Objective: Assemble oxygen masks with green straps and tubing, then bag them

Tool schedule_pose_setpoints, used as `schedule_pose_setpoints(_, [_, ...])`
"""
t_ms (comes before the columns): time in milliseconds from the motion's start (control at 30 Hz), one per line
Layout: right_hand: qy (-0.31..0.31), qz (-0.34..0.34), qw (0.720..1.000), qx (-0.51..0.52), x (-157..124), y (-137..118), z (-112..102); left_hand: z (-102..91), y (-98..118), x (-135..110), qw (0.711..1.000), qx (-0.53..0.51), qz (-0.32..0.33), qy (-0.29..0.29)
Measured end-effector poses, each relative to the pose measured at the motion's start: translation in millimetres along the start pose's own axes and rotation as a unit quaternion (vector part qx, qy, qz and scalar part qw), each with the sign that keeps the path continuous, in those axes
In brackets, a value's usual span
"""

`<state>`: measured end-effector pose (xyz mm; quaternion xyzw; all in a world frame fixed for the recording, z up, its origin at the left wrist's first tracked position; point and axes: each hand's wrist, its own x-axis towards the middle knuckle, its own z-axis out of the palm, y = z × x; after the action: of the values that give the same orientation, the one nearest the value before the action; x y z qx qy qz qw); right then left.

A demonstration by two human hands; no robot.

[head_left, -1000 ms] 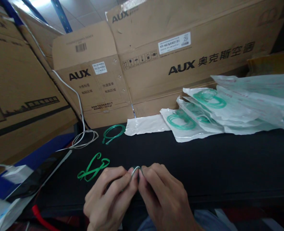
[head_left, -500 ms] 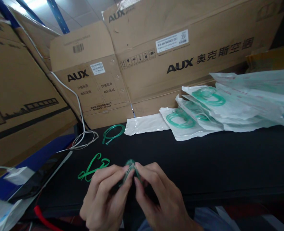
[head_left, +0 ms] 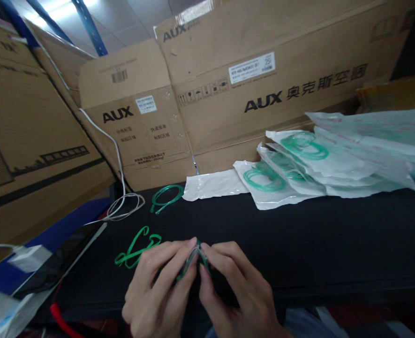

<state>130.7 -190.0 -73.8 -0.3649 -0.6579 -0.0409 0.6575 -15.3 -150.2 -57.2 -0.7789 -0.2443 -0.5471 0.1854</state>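
Tubing (head_left: pixel 194 257), a thin greenish translucent bend of it, is sitting pinched between the fingertips of both hands, just above the near edge of the black surface (head_left: pixel 316 244). The grip is looking like a fine one: only the tips are closing on it, probably because so slim and springy a piece would slip or uncoil in a fuller hold. How much of it is running down behind the fingers cannot be told.

The left hand (head_left: pixel 158 291) is curling inward with its fingers lying along the bend from that side. The right hand (head_left: pixel 238 291) is mirroring it, knuckles raised, fingertips meeting the left ones at the top of the loop. Both wrists are angling in from below, so the hands are forming a peak.

Just beyond the left hand a flat green strap (head_left: pixel 137 246) is lying loose, and farther out a coiled green tube (head_left: pixel 167 197) is resting beside a looped white cable (head_left: pixel 124 209). Ahead of the hands a flat white pouch (head_left: pixel 216 184) is lying, seemingly empty. Well beyond the right hand, sealed pouches (head_left: pixel 298 173) holding green coils are overlapping in a stack. Cardboard boxes (head_left: pixel 228 94) are walling in the far side.
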Motion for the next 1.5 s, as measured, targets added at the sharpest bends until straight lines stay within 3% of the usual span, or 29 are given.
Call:
schedule_pose_setpoints(233, [0.049,0.013,0.998,0.023,-1.7,0.5,2.3,-2.2,-1.7,-3.6,0.999,-0.009,-0.002,-0.036])
schedule_pose_setpoints(367, [0.016,-0.003,1.000,0.002,-2.9,1.0,1.3,-0.5,-1.1,-2.2,1.000,-0.014,-0.007,-0.018])
schedule_pose_setpoints(900, [-0.004,-0.040,0.999,-0.024,-2.5,5.2,5.3,-3.2,10.6,16.7,1.000,0.022,0.005,-0.015])
schedule_pose_setpoints(1100, [-0.020,0.021,1.000,-0.011,-1.5,7.1,-0.1,-3.4,0.8,6.0,0.999,0.003,0.007,-0.032])
schedule_pose_setpoints(1233, [-0.015,0.052,0.997,0.059,3.0,7.7,-9.0,-1.6,2.6,2.7,0.998,-0.041,-0.033,0.015])
schedule_pose_setpoints(1300, [-0.021,0.115,0.986,0.118,6.3,7.8,-12.9,-0.2,5.9,4.4,0.993,-0.080,-0.067,0.049])
schedule_pose_setpoints(1367, [-0.052,0.198,0.958,0.199,10.1,7.8,-15.9,1.3,9.3,7.5,0.982,-0.143,-0.099,0.072])
schedule_pose_setpoints(1500, [-0.183,0.297,0.843,0.408,18.1,7.3,-19.0,4.8,12.6,11.2,0.961,-0.248,-0.107,0.050])
